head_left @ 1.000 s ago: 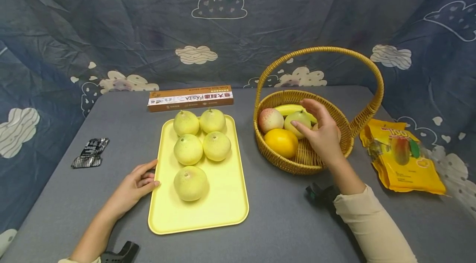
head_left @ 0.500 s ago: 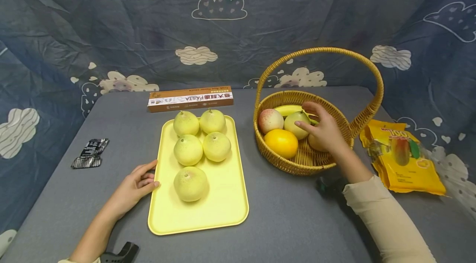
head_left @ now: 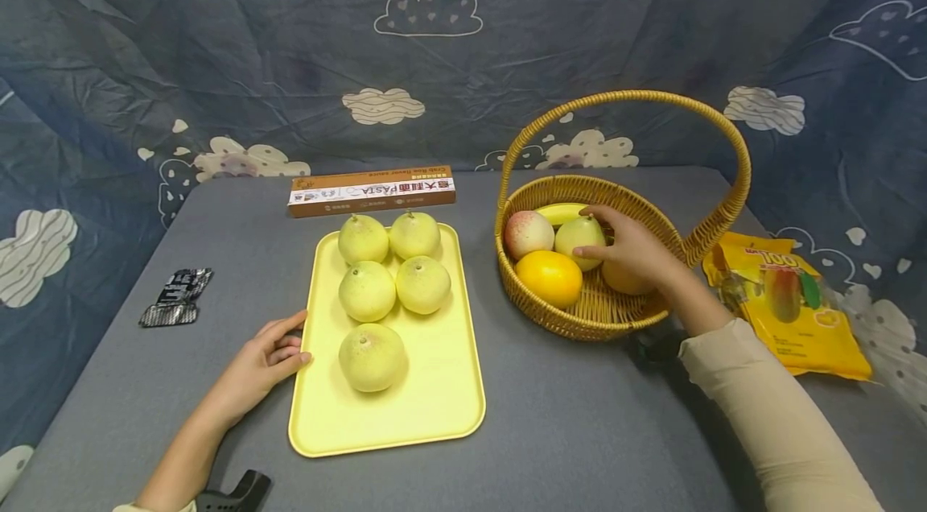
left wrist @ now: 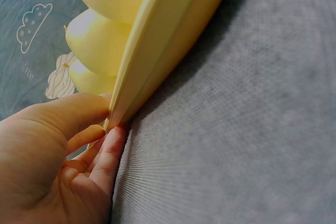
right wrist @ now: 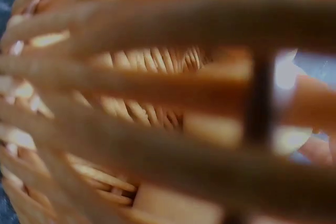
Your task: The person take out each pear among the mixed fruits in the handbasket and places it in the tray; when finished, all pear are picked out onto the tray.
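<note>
My left hand (head_left: 249, 371) pinches the left rim of a yellow tray (head_left: 443, 395); in the left wrist view its thumb lies over the rim (left wrist: 134, 56) and the fingers lie below. Several pale green pomelos (head_left: 372, 357) stand on that tray. Inside the wicker basket (head_left: 565, 327), my right hand (head_left: 637, 250) holds another pale green pomelo (head_left: 574, 240), thumb in front and fingers behind. Around it lie a pinkish peach (head_left: 529, 234), a yellow-orange fruit (head_left: 548, 278), a banana (head_left: 561, 212) and a tan round fruit (head_left: 624, 278) partly under the hand. Blurred wicker strands block most of the right wrist view.
The basket's tall handle (head_left: 626, 97) arches over the right hand. A pasta box (head_left: 372, 192) lies behind the tray. Yellow mango-printed bags (head_left: 804, 307) are at right, black sachets (head_left: 177, 298) at left. A cloud-patterned cloth (head_left: 463, 61) hangs behind the table.
My right hand has come down and closed around the pomelo in the basket, its forearm shifting to the right. The left hand and the tray have stayed put.
</note>
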The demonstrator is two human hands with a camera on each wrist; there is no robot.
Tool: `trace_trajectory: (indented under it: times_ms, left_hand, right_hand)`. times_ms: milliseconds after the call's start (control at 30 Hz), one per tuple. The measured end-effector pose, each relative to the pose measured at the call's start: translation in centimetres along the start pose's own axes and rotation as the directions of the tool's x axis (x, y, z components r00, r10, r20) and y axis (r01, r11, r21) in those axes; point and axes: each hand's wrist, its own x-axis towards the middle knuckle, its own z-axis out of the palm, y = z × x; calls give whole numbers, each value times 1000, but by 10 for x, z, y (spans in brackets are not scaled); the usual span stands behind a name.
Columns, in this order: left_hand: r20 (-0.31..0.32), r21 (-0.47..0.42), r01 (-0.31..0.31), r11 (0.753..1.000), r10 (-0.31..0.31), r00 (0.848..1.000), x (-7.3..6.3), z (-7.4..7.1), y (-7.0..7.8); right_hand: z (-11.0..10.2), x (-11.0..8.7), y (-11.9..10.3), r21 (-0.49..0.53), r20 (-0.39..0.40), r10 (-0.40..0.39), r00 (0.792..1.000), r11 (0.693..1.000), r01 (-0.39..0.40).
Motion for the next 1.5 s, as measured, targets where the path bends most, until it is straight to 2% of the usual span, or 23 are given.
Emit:
trace_trajectory:
  times_ms: [167, 267, 433, 567, 733, 900, 1000, 1067, 1167, 1300, 1500]
  left_hand:
    - [-1, 4, 9, 1000, -9, 1000, 0, 0, 0]
    - [0, 1, 15, 1000, -15, 1000, 0, 0, 1]
    - [2, -2, 26, 1000, -26, 1000, 0, 0, 0]
    - [2, 2, 24, 1000, -24, 1000, 0, 1, 0]
    - [2, 8, 18, 1000, -18, 1000, 0, 1, 0]
    - [4, 5, 29, 1000, -29, 1000, 0, 0, 1]
    - [4, 1, 34, 999, -34, 999, 1, 0, 1]
    - [5, 2, 27, 1000, -27, 1000, 1, -1, 0]
    - [3, 4, 22, 1000, -22, 1000, 1, -1, 0]
    - [1, 3, 22, 1000, -22, 1000, 1, -1, 0]
    - [-2, -5, 12, 1000, -12, 1000, 0, 0, 2]
  right_hand:
    - [-2, -1, -3, -60, 65, 4, 998, 998, 0]
    - [0, -2, -3, -67, 62, -11, 998, 998, 15]
    - [4, -3, -1, -26, -48, -28, 998, 999, 27]
    - [4, -6, -3, 43, -163, -46, 986, 998, 53]
    - [4, -19, -25, 165, -297, -105, 949, 973, 160]
    - [10, -39, -64, 232, -371, -195, 908, 927, 294]
    - [20, -50, -87, 274, -364, -268, 892, 885, 378]
    - [30, -56, -99, 308, -339, -307, 889, 857, 413]
    - [48, -61, -112, 317, -288, -362, 887, 838, 445]
    - [78, -64, -122, 297, -201, -419, 885, 835, 463]
    - [122, -61, -126, 266, -101, -448, 888, 848, 458]
